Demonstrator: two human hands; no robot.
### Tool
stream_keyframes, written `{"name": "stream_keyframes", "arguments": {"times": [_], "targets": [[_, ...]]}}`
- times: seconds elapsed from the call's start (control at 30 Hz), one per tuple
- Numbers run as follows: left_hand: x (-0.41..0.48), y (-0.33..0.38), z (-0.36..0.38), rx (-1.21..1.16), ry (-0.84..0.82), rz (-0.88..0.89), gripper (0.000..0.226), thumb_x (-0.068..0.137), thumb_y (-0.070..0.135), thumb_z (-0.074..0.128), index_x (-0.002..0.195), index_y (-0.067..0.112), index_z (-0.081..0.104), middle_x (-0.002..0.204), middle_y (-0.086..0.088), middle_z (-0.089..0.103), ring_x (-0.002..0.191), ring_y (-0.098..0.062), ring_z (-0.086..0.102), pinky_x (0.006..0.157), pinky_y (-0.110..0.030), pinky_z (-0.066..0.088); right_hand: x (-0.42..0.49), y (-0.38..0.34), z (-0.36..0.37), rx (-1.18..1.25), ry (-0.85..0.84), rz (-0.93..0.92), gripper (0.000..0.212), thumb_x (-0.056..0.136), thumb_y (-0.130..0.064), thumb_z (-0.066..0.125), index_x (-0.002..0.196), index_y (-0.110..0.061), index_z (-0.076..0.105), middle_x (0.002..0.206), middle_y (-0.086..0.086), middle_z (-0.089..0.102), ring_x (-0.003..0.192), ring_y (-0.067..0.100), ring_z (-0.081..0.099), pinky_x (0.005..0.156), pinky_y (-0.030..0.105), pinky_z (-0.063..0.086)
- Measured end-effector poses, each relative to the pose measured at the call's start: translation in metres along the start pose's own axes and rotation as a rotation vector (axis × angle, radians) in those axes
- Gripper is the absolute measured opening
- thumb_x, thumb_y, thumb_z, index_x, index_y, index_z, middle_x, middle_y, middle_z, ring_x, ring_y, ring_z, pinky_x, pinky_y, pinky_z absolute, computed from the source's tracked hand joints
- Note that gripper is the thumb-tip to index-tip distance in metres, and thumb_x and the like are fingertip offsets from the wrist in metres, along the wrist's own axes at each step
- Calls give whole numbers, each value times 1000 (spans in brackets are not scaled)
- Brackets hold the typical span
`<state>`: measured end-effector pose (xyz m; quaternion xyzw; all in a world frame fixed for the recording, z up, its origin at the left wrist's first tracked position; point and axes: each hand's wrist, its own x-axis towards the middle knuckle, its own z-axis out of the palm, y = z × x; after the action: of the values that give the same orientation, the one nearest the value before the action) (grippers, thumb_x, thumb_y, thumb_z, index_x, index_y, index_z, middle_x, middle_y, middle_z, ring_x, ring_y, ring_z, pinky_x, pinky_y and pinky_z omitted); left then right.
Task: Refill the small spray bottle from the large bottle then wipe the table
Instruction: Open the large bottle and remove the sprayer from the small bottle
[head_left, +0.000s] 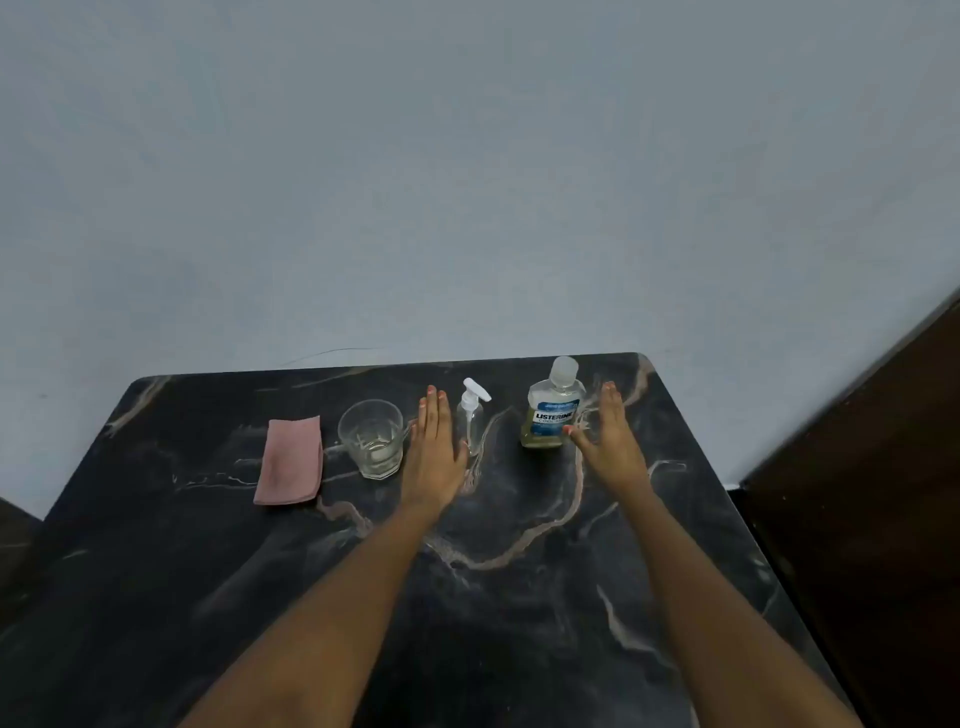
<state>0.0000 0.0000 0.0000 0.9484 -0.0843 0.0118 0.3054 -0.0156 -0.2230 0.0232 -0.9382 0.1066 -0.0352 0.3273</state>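
Beside the spray bottle (470, 420), left hand (434, 452) flat; right hand (608, 441) spread

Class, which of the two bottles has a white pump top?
The small clear spray bottle, right of the left hand; the Listerine bottle has a plain cap.

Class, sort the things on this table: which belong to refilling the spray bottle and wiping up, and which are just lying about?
For the job: small spray bottle, large bottle, pink cloth, table.
Lying about: glass tumbler.
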Motion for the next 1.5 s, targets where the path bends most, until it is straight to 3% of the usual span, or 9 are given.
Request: {"name": "stream_keyframes", "arguments": {"times": [0.17,0.27,0.5,0.67,0.8,1.0,1.13,1.33,1.5], "targets": [[18,2,3,-298,-69,-94,74,91,23,51,144,16,-1,156,2,-4,143,-14,-3,114,-34,9,27,-5,-1,186,-60,57,94,74,-18,73,144,-13,11,153,12,21,138,31,25,109,50,27],[30,3,8,-414,-32,-151,79,85,21,61,144,17,9,155,-2,11,142,-19,12,114,-40,16,45,-10,-3,257,-94,36,93,71,-8,75,143,-12,16,149,14,30,134,32,32,107,47,30],[47,-5,20,-502,-4,-216,71,76,12,71,137,16,35,139,-9,46,128,-23,43,108,-45,36,69,-5,0,192,-235,-32,62,70,-1,74,124,-1,44,124,20,54,116,33,51,94,34,42],[47,-11,25,-465,19,-193,54,74,11,72,124,10,50,119,-10,60,110,-24,56,97,-40,47,74,-4,0,189,-251,-53,61,70,1,74,123,0,43,125,21,53,116,33,50,99,43,41],[43,-9,25,-478,46,-164,49,75,9,71,120,8,53,115,-11,61,104,-21,58,91,-31,48,72,-6,1,191,-223,-54,61,70,0,74,123,1,45,126,21,53,117,34,50,100,43,41],[36,4,15,-492,34,-100,48,75,9,71,120,7,54,116,-11,60,102,-21,59,92,-35,51,56,-8,-6,204,-160,-63,57,66,0,77,117,3,50,120,21,57,112,33,54,92,33,43],[23,12,7,-496,10,-45,50,74,9,72,121,7,55,113,-12,61,101,-21,59,92,-33,51,34,-7,-17,232,-155,-60,59,65,0,78,117,2,50,119,21,58,111,33,55,95,41,46],[-4,24,-5,-500,-19,17,51,71,10,75,119,10,56,109,-7,63,97,-20,61,89,-37,53,-13,4,-26,242,-106,4,53,62,0,80,109,-1,56,107,15,63,93,19,57,80,28,47],[-41,23,-5,-480,-80,78,48,68,10,77,114,11,60,102,-1,63,93,-17,60,87,-37,53,-56,15,-36,255,-68,31,53,60,2,80,107,-1,57,101,8,61,92,19,58,80,28,47]]}}
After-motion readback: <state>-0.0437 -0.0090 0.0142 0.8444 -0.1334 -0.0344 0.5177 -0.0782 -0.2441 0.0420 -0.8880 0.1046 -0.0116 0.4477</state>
